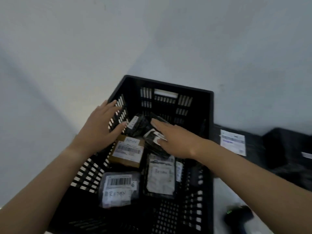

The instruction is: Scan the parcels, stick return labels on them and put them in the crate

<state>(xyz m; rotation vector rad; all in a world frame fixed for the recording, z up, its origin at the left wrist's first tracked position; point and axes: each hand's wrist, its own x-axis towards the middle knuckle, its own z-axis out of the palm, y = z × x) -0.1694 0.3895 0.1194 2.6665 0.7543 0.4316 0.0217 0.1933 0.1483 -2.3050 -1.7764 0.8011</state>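
Several parcels marked RETURN already lie in the crate (168,85). My right hand (173,139), fingers straight, seems to touch a far black parcel (152,137). My left hand (99,129) hovers open. One more parcel (233,142) waits on the bench, right.

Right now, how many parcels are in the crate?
5: brown box mid-left, front-left bag, front-right bag, back bag, and middle bag under the right hand. Others may be hidden.

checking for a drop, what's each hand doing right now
Left hand: open, over the black slotted plastic crate.
Right hand: open, over a black plastic-wrapped parcel.
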